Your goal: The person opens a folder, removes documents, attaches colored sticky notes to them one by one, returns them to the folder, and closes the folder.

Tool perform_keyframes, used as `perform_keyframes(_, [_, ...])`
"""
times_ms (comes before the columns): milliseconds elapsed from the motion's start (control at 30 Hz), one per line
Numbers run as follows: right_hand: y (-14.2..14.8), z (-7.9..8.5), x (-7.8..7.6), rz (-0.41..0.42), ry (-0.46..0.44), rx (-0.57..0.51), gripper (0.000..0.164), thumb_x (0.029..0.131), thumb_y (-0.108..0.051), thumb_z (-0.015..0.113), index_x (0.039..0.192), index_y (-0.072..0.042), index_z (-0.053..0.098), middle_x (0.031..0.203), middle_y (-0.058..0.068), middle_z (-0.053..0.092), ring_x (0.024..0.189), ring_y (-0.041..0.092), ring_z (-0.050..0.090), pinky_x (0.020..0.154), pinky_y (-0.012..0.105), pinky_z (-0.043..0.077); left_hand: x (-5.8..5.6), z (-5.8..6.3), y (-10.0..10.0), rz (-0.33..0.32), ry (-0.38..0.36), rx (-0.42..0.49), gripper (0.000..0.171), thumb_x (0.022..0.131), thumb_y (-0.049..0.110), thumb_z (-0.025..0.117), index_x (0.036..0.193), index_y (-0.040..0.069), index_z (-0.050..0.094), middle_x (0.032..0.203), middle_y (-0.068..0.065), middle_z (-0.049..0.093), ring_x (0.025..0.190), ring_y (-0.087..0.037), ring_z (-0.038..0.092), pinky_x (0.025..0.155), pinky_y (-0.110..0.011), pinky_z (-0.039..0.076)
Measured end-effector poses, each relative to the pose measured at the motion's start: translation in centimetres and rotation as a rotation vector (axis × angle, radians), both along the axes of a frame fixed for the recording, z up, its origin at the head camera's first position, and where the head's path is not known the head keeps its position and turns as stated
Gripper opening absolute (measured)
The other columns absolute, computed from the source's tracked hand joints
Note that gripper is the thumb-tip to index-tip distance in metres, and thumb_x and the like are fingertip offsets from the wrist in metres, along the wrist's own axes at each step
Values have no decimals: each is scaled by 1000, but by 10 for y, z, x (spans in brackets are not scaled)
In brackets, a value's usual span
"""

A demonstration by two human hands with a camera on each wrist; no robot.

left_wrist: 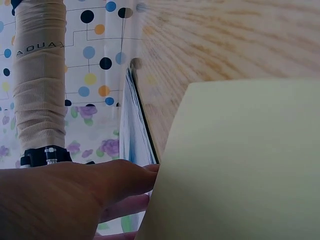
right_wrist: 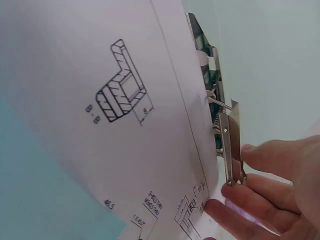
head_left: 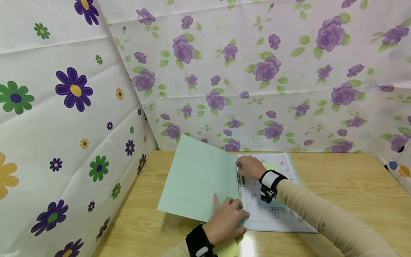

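Observation:
A mint-green folder (head_left: 196, 178) lies open, with printed drawing sheets (head_left: 266, 217) on its right side. Along the spine runs a metal clip (head_left: 239, 185). At its far end my right hand (head_left: 252, 167) grips the clip's raised lever (right_wrist: 230, 150); in the right wrist view, thumb and fingers are on either side of its tip. My left hand (head_left: 226, 218) rests over the near end of the spine, fingers spread and slightly bent. A pale yellow sheet (head_left: 228, 248) sticks out beneath the left palm; in the left wrist view the thumb lies at its edge.
The folder's left cover stands partly lifted off the wooden table (head_left: 138, 207). A light green note (head_left: 270, 166) is on the drawings beside my right hand. Flowered sheeting (head_left: 257, 107) hangs behind the table and along its left side.

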State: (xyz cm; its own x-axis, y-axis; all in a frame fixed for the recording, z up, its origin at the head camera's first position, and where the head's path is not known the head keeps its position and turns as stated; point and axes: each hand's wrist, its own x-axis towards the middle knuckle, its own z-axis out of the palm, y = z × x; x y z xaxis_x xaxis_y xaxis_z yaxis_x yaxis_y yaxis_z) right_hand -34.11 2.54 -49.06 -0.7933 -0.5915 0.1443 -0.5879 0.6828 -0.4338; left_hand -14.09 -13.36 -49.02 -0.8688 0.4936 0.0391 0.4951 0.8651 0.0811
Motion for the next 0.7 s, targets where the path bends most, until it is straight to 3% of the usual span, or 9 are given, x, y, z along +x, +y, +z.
perform_keyframes(233, [3,9,4,-19,93,-86,18,105,-5,75,118,2,85,112,22,85,99,36,82,88,52,68,0,-1,1,0,8,-1,36,95,47,91,129,37,84,130,8,71,129,-21,66,113,-87,46])
perform_keyframes(400, [3,15,8,-13,142,-142,11,104,-4,76,107,0,87,99,15,84,86,26,78,81,45,66,-6,-16,-2,-35,54,46,35,94,46,92,126,35,85,127,6,70,124,-24,67,108,-90,46])
perform_keyframes(500, [2,18,13,7,125,-155,10,103,-4,78,102,-2,87,94,12,84,81,20,76,78,40,66,-6,-16,-3,-39,61,54,35,93,46,93,125,35,86,125,6,71,121,-24,67,106,-89,47])
perform_keyframes(600, [2,23,18,32,91,-149,11,103,-4,77,101,-3,88,93,10,84,79,17,76,77,37,66,-1,-4,0,-21,29,26,35,94,47,92,127,36,85,127,7,71,122,-22,67,109,-88,47])
perform_keyframes(700, [3,28,22,58,68,-142,11,103,-4,78,99,-4,88,92,9,84,78,14,76,75,35,66,-3,-10,-1,-32,49,43,34,94,47,91,126,36,85,126,7,71,122,-23,67,108,-89,46])
